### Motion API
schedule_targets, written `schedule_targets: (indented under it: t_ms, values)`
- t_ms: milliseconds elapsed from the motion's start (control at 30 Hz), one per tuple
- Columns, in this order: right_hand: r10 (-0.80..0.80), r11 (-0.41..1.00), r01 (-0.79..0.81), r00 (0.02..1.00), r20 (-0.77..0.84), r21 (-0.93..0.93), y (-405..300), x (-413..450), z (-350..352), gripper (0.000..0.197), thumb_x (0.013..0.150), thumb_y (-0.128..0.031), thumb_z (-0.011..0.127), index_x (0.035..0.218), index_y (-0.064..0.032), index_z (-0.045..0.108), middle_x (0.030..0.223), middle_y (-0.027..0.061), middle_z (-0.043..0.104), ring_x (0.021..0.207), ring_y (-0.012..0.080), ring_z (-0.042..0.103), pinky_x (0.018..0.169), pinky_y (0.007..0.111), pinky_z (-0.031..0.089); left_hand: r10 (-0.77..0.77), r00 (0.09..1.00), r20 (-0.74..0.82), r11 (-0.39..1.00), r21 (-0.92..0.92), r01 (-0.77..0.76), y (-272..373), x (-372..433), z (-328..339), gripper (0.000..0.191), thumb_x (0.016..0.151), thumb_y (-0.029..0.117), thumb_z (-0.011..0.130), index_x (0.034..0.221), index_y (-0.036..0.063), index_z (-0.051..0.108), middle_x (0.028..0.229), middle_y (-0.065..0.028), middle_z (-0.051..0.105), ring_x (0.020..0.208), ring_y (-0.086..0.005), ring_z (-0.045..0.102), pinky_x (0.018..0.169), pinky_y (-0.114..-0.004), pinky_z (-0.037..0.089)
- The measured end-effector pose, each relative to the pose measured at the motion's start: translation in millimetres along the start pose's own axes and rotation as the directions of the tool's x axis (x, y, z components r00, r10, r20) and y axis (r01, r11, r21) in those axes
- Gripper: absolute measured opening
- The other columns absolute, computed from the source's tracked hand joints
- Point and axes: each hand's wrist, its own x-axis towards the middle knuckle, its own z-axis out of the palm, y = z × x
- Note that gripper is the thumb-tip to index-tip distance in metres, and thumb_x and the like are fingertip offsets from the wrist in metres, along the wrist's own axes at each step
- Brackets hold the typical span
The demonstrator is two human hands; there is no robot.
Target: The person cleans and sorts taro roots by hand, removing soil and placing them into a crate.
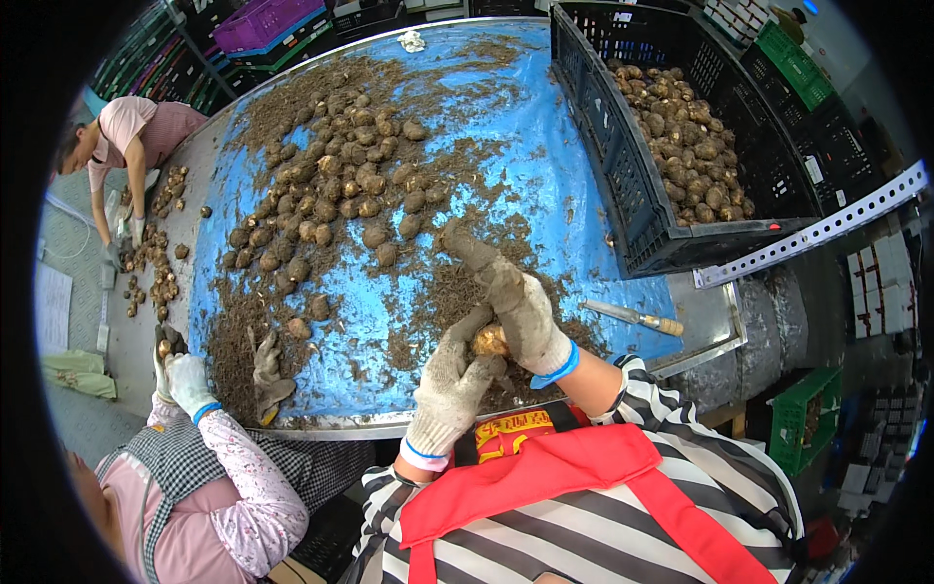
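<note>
A taro corm (490,341) with a pale brown patch sits between my gloved hands near the table's front edge. My left hand (454,379), in a soiled knit glove, grips it from below and the left. My right hand (522,310) lies over its upper right side, its glove caked with soil and its fingers pointing up and away. Beneath both hands is loose dark soil and root fibre (456,288). To the right lies a knife (633,317) with a wooden handle, on the blue plastic sheet (540,175). Whether the right fingers press on the corm is hard to see.
A heap of soil-covered taro corms (328,182) spreads over the sheet's left half. At right stands a black plastic crate (613,160) of corms. A dirty glove (270,372) lies front left. Two co-workers handle corms along the left side. A perforated metal bar (810,226) juts in at right.
</note>
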Motion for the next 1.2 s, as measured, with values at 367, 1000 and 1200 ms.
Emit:
schedule_targets:
  t_ms: [367, 1000, 1200]
  values:
    - [-0.416, 0.501, 0.637, 0.771, 0.483, -0.586, 0, -15, 43, 0.067, 0.086, -0.029, 0.067, 0.143, 0.0016, 0.048, 0.147, 0.0202, 0.048, 0.135, 0.0416, 0.044, 0.115, 0.053, 0.031, -0.007, 0.987, -0.163, 0.697, -0.708, -0.112, -37, 14, -30, 0.040, 0.101, 0.028, 0.054, 0.133, 0.0066, 0.049, 0.129, -0.0099, 0.057, 0.116, -0.0222, 0.058, 0.095, -0.036, 0.051]
    - [-0.252, 0.919, 0.233, 0.968, 0.018, 0.317, 10, 28, 26, 0.088, 0.092, -0.065, 0.046, 0.150, -0.0010, 0.035, 0.157, 0.0144, 0.035, 0.145, 0.0282, 0.033, 0.120, 0.040, 0.022, 0.238, 0.926, -0.293, 0.880, -0.338, -0.333, -4, 24, -7, 0.069, 0.082, 0.021, 0.082, 0.136, -0.0045, 0.047, 0.123, -0.0149, 0.060, 0.109, -0.0219, 0.062, 0.091, -0.034, 0.055]
    - [-0.136, 0.878, 0.116, 0.991, 0.010, 0.464, 23, 6, 43, 0.070, 0.096, -0.044, 0.052, 0.151, -0.0028, 0.035, 0.158, 0.0102, 0.033, 0.144, 0.0257, 0.033, 0.119, 0.039, 0.025, 0.394, 0.789, -0.471, 0.897, 0.011, -0.442, 7, 41, -25, 0.079, 0.078, 0.039, 0.084, 0.134, -0.0047, 0.048, 0.127, -0.0150, 0.060, 0.108, -0.0213, 0.061, 0.090, -0.033, 0.053]
